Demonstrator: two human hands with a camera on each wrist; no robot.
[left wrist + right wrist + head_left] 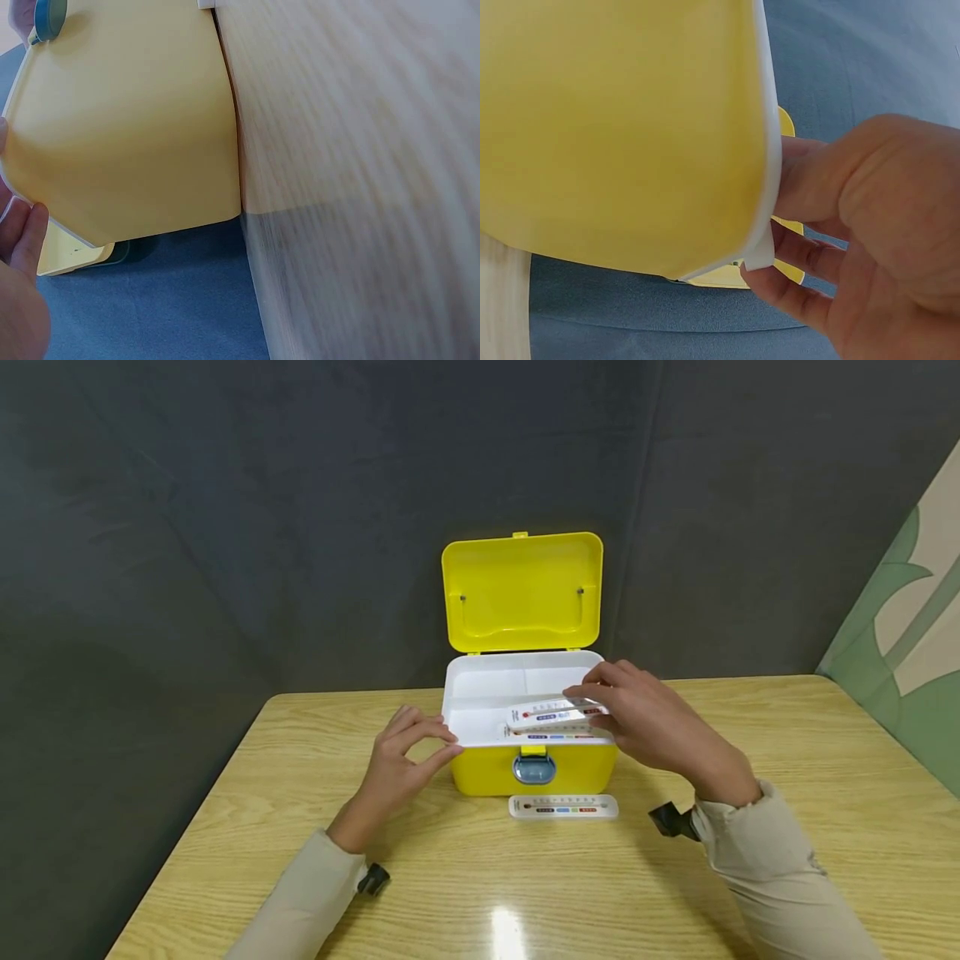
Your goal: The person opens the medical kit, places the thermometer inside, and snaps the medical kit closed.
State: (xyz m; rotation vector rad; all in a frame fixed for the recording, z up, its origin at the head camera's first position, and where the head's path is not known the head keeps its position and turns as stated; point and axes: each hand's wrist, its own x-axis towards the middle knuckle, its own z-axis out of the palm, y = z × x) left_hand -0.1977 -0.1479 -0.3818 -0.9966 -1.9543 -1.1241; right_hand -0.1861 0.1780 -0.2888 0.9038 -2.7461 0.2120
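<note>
A yellow storage box [487, 772] with a white inner tray [480, 692] stands on the table, its lid [525, 585] raised. My right hand [648, 722] pinches a white thermometer [551, 714] by its right end, tilted over the tray's front compartment. In the right wrist view, the white end of that thermometer [760, 253] shows between the fingers beside the rim. Under it, a second thermometer [558, 736] lies in the tray, partly covered. At the front left corner, my left hand [405, 756] grips the box's rim between thumb and fingers.
Another thermometer [562, 807] lies flat on the wooden table [420, 877], just in front of the box. A blue-grey latch [535, 768] hangs on the box's front. Behind the table is a dark cloth backdrop [337, 527], with a leaf-patterned panel [915, 627] at the right.
</note>
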